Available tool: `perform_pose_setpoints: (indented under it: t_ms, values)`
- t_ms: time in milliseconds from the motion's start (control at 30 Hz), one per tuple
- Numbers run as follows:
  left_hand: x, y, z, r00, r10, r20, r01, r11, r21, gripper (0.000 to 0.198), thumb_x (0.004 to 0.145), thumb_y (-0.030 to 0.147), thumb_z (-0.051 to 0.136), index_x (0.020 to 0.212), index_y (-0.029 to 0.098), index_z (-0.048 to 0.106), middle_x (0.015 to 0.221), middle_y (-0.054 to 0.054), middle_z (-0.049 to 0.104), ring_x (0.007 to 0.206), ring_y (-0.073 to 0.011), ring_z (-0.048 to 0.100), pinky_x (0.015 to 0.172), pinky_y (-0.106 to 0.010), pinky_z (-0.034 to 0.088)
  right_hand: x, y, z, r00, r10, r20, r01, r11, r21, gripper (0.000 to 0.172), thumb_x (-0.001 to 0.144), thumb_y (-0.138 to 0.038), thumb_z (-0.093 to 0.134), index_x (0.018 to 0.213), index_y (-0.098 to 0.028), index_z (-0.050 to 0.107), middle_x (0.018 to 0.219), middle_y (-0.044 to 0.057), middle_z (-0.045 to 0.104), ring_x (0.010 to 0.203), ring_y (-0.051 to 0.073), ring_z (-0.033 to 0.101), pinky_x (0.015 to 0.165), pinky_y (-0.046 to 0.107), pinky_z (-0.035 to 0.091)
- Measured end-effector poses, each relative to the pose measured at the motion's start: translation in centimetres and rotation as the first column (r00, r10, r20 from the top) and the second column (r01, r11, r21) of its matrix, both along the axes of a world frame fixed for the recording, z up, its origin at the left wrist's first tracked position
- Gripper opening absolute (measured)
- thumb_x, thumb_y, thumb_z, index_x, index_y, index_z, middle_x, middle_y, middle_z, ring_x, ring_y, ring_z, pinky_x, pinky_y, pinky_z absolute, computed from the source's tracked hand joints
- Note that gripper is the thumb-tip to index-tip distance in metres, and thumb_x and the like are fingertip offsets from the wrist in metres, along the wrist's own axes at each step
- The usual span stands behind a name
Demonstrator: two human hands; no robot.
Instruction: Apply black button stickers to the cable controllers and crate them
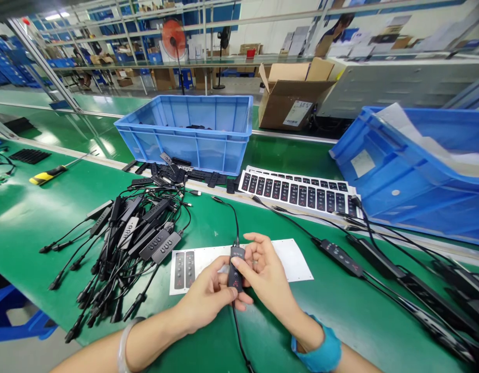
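Observation:
A small black inline controller (pixel 236 270) with a cable at each end is held upright between both hands over the green table. My left hand (pixel 208 296) pinches its lower end from the left. My right hand (pixel 265 272) presses thumb and fingers on its face and right side. Under the hands lies a white sticker sheet (pixel 292 257) that carries two dark button labels (pixel 184 269) at its left end.
A heap of black controllers with cables (pixel 130 238) lies to the left. Sheets of button labels (pixel 297 190) lie behind, beside a blue crate (pixel 193 132). More cabled controllers (pixel 379 261) stretch right, below a tilted blue bin (pixel 418 171). A cardboard box (pixel 290 96) stands beyond.

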State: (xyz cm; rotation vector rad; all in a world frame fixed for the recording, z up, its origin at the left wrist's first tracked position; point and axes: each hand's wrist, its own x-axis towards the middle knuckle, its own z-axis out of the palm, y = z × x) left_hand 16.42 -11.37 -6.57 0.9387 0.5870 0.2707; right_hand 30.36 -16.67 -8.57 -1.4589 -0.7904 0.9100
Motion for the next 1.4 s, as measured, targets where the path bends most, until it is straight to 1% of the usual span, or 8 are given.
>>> perform_pose_setpoints:
  t_ms: [167,400,767,900,1000,1067,1200,1400]
  values:
    - [0.0,0.0,0.3,1.000,-0.019,0.025,0.018,0.999,0.050,0.049,0.069,0.031,0.081,0.108,0.015,0.057,0.078,-0.001,0.066,0.070,-0.0129,0.064,0.063,-0.022,0.051,-0.3,-0.2,0.5,0.980,0.189,-0.055,-0.193,0.976,-0.095,0.090,0.059,-0.024,0.077,0.137,-0.026,0.032,0.101,0.002,0.050,0.072,0.014,0.055,0.056,0.026,0.051]
    - [0.0,-0.1,-0.6,0.998,-0.048,-0.032,0.051,0.995,0.090,0.046,0.073,0.053,0.074,0.086,0.010,0.063,0.072,-0.006,0.069,0.050,-0.0083,0.057,0.049,-0.019,0.042,0.2,0.2,0.3,0.983,0.182,0.012,-0.181,0.982,-0.048,0.035,0.078,-0.046,0.063,0.099,-0.019,0.055,0.069,-0.003,0.051,0.058,0.013,0.048,0.051,0.024,0.041]
    - [-0.1,-0.3,-1.4,0.995,-0.092,-0.031,0.096,0.974,0.204,0.043,0.080,0.049,0.065,0.102,0.012,0.061,0.087,-0.009,0.067,0.065,-0.0136,0.064,0.061,-0.025,0.051,0.8,-0.2,0.7,0.961,0.170,0.217,-0.169,0.985,-0.021,0.057,0.083,-0.038,0.053,0.134,-0.015,0.050,0.077,0.002,0.062,0.059,0.015,0.055,0.052,0.027,0.046]
    - [-1.7,-0.4,0.6,0.955,-0.127,-0.267,0.283,0.656,0.700,0.046,0.082,0.022,0.061,0.127,0.019,0.056,0.115,-0.013,0.064,0.098,-0.0229,0.063,0.089,-0.038,0.051,7.6,-2.1,2.3,0.784,0.124,0.608,-0.037,0.987,-0.154,0.041,0.076,-0.033,0.051,0.112,-0.017,0.065,0.063,0.002,0.062,0.055,0.021,0.058,0.052,0.032,0.047]
    - [-2.2,-0.7,1.2,0.877,-0.055,-0.477,0.472,0.287,0.834,0.051,0.081,0.018,0.060,0.131,0.014,0.054,0.133,-0.019,0.054,0.125,-0.0348,0.047,0.106,-0.050,0.039,11.4,-3.2,3.6,0.274,0.102,0.956,0.291,0.939,-0.183,0.030,0.076,-0.027,0.051,0.096,-0.012,0.068,0.066,0.013,0.064,0.059,0.030,0.060,0.055,0.041,0.046]
    - [-2.0,-1.0,0.2,0.839,-0.045,-0.543,0.543,0.159,0.825,0.060,0.081,0.025,0.065,0.136,0.011,0.048,0.144,-0.025,0.043,0.136,-0.0411,0.034,0.111,-0.056,0.031,10.7,-2.6,4.1,0.100,0.114,0.988,0.267,0.954,-0.137,0.027,0.080,-0.023,0.050,0.095,-0.011,0.068,0.085,0.021,0.067,0.076,0.035,0.063,0.065,0.046,0.048]
    - [-1.1,-1.9,-4.1,0.859,-0.102,-0.502,0.507,0.020,0.862,0.079,0.082,0.044,0.066,0.146,0.012,0.034,0.153,-0.028,0.027,0.142,-0.0430,0.020,0.114,-0.060,0.022,3.5,1.3,3.3,0.297,0.317,0.901,-0.220,0.941,-0.259,0.026,0.086,-0.019,0.053,0.110,-0.019,0.065,0.106,0.012,0.067,0.100,0.028,0.062,0.085,0.040,0.049]
    - [-0.8,-2.6,-8.4,0.888,-0.132,-0.441,0.436,-0.066,0.897,0.065,0.092,0.025,0.050,0.150,0.019,0.023,0.152,-0.022,0.032,0.137,-0.0391,0.037,0.108,-0.056,0.034,-4.6,4.5,1.8,0.277,0.393,0.877,-0.200,0.916,-0.348,0.043,0.069,-0.029,0.082,0.105,-0.018,0.062,0.102,0.011,0.063,0.096,0.032,0.058,0.079,0.044,0.045]
